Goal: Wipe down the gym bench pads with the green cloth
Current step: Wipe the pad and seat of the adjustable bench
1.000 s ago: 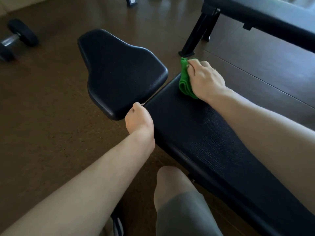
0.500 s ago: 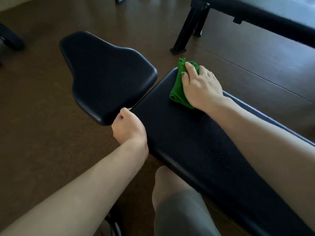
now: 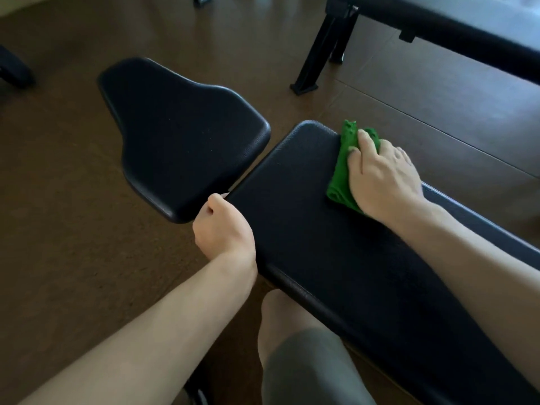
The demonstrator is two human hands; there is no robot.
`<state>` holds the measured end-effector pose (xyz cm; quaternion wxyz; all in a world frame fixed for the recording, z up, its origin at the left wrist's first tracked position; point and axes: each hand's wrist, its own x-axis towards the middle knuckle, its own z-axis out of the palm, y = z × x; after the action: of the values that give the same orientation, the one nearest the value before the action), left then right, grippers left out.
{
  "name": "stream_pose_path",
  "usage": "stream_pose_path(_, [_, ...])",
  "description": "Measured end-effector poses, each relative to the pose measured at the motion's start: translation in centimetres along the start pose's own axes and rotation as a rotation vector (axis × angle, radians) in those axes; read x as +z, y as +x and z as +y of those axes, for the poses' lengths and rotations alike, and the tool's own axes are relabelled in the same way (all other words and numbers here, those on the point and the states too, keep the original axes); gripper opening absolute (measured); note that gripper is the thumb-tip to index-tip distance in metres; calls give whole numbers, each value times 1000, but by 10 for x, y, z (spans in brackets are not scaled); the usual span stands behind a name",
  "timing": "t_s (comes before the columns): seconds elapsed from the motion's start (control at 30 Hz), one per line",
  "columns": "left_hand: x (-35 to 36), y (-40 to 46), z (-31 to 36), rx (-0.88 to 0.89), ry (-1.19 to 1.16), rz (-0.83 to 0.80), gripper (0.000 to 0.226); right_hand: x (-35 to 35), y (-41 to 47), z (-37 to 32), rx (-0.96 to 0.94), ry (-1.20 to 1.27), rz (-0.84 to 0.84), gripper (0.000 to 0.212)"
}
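the green cloth [image 3: 343, 171] is bunched at the upper right corner of the long back pad [image 3: 336, 258], right of centre in the frame. it is pressed flat against the pad by the right hand [image 3: 382, 179], whose fingers are laid over it, nearly straight. the left hand [image 3: 223, 226], at centre frame, is curled round the near corner of the back pad, at the narrow gap beside the seat pad [image 3: 181, 135]. the seat pad lies in the upper left. a black frame leg [image 3: 318, 57] stands on the brown floor [image 3: 67, 206] at top right.
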<state>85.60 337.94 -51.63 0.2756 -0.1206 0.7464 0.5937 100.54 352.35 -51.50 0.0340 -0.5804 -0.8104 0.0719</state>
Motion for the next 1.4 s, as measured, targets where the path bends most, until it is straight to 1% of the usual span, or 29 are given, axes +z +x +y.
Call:
stream_pose_path(0.07, [1, 1, -1, 0, 2, 23, 40, 4, 27, -28, 41, 43, -7, 50])
stream_pose_path(0.1, [2, 2, -2, 3, -1, 29, 37, 6, 36, -43, 34, 54, -14, 51])
stream_pose_path(0.23, [2, 4, -3, -2, -3, 22, 37, 11, 39, -88, -64, 19, -61, 68])
stream_pose_path(0.3, [2, 5, -2, -23, 1, 20, 36, 11, 15, -89, -159, 29, -94, 69])
stream_pose_path(0.4, [1, 7, -1, -18, 25, 13, 30, 8, -46, -73, -340, 45, -55, 70])
stream_pose_path(0.47, [1, 8, -1, -8, 26, 7, 36, 6, -80, -61, -413, 13, -87, 71])
stream_pose_path(0.53, [1, 10, -3, -14, 26, 7, 39, 4, -80, -52, -425, -24, -108, 70])
stream_pose_path(0.57, [0, 10, -3, -15, 21, 4, 37, 5, -70, -52, -411, -33, -83, 69])
stream_pose_path(0.63, [-1, 10, -3, -14, 25, -4, 32, 7, -37, -64, -352, -16, -46, 64])
stream_pose_path(0.67, [-2, 10, -4, -10, 33, -15, 34, 8, -19, -72, -311, 9, -56, 63])
stream_pose_path(0.73, [-5, 13, -4, 1, 79, -69, 34, 10, 7, -91, -233, 53, -85, 62])
stream_pose_path(0.8, [-11, 20, -4, -7, 140, -175, 33, 12, 5, -102, -200, 84, -79, 63])
stream_pose_path(0.87, [-23, 31, -2, -14, 229, -363, 40, 12, -27, -101, -242, 86, -61, 68])
stream_pose_path(0.9, [-30, 34, 2, 0, 265, -481, 40, 12, -48, -99, -286, 84, -46, 72])
stream_pose_path(0.93, [-37, 36, 5, 36, 304, -589, 34, 11, -68, -96, -323, 70, -51, 77])
stream_pose_path(0.97, [-42, 38, 10, 100, 375, -650, 27, 9, -83, -93, -352, 47, -78, 83])
stream_pose_path(1.0, [-47, 40, 15, 174, 447, -666, 23, 7, -92, -91, -370, 21, -114, 90])
stream_pose_path(1.07, [-54, 51, 29, 341, 521, -657, 26, 7, -96, -91, -373, -29, -136, 97])
stream_pose_path(1.1, [-56, 58, 41, 418, 515, -619, 27, 8, -95, -92, -368, -45, -123, 96])
stream_pose_path(1.17, [-59, 84, 72, 614, 530, -474, 37, 11, -90, -98, -347, -30, -82, 84])
stream_pose_path(1.23, [-61, 116, 102, 805, 583, -320, 42, 16, -79, -107, -298, 40, -26, 71])
stream_pose_path(1.27, [-61, 133, 113, 863, 606, -253, 44, 19, -69, -114, -267, 87, 6, 66])
stream_pose_path(1.33, [-58, 164, 124, 903, 645, -141, 50, 22, -43, -132, -198, 160, 73, 56])
stream_pose_path(1.4, [-49, 187, 127, 869, 696, -129, 55, 28, -13, -150, -158, 179, 128, 46])
